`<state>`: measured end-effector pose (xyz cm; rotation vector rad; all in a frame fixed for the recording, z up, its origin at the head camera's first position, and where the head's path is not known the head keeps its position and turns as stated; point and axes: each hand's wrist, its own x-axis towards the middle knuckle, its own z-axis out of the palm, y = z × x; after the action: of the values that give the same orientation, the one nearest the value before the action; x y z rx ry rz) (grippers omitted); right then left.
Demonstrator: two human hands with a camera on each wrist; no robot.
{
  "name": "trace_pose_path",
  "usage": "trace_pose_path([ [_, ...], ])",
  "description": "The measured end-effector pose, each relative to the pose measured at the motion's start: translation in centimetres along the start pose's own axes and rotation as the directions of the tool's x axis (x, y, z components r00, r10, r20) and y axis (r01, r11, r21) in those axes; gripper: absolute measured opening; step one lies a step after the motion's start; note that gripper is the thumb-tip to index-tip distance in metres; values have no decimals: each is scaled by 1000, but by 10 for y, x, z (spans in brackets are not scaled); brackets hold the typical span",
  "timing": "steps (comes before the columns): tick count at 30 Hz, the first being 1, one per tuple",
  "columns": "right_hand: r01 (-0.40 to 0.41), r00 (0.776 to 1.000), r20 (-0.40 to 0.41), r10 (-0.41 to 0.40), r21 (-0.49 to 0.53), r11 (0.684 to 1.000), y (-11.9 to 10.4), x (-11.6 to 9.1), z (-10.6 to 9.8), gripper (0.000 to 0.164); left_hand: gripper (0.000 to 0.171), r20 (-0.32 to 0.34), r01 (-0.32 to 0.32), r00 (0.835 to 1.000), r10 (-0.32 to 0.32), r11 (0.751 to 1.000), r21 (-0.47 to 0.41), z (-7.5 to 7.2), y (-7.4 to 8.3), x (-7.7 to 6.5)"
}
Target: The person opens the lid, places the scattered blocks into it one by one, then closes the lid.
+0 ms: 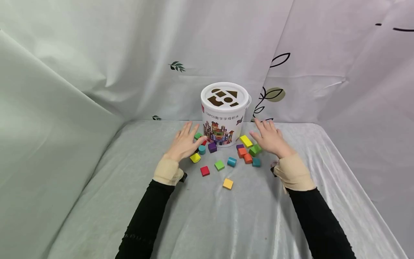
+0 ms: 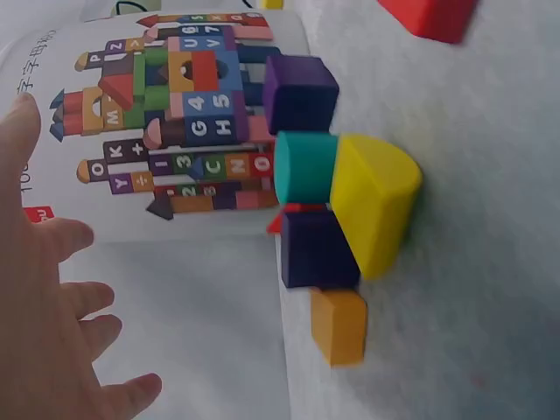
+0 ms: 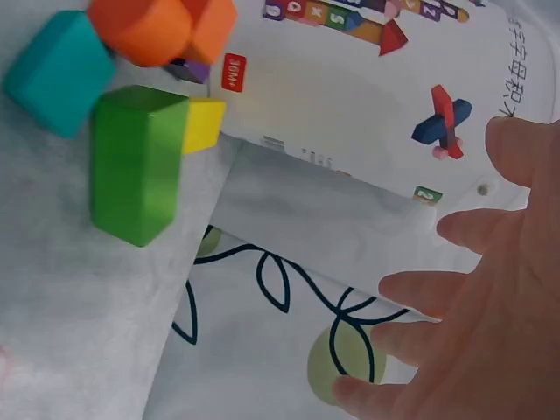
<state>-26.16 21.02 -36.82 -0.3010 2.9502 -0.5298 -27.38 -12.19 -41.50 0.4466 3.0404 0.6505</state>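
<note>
A white lidded bucket (image 1: 223, 118) with a printed castle of blocks stands at the back of the table. To its left, my left hand (image 1: 184, 142) spreads its fingers above small blocks, holding nothing. Beneath that hand lie a yellow rounded block (image 2: 376, 201), a teal cylinder (image 2: 306, 166), a purple block (image 2: 300, 94) and an orange block (image 2: 341, 325). My right hand (image 1: 271, 138) is also spread and empty, to the bucket's right. Nearest it are a green block (image 3: 136, 166), a yellow block (image 1: 246, 141) and a teal block (image 3: 61, 74).
In front of the bucket lie a red block (image 1: 205, 171), a light green block (image 1: 219, 165), a blue cylinder (image 1: 231, 162) and a pale yellow block (image 1: 228, 184). Grey cloth covers the table (image 1: 207, 223). A white curtain (image 1: 136, 61) hangs close behind the bucket.
</note>
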Motion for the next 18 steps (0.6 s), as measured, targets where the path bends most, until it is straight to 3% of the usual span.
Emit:
trace_pose_path([
  [5, 24, 1000, -14, -23, 31, 999, -1, 18, -17, 69, 85, -10, 6, 1000, -7, 996, -87, -2, 8, 13],
  [9, 90, 995, -38, -87, 79, 993, 2, 35, -29, 66, 91, -32, 16, 999, -22, 988, -156, -4, 12, 21],
  [13, 103, 995, -20, -101, 159, 982, 5, 52, -43, 66, 97, -59, 27, 997, -45, 962, -271, -4, 14, 30],
  [18, 53, 999, -20, -49, 245, 968, 6, 74, -59, 64, 108, -107, 26, 991, -76, 915, -404, -1, 18, 44],
])
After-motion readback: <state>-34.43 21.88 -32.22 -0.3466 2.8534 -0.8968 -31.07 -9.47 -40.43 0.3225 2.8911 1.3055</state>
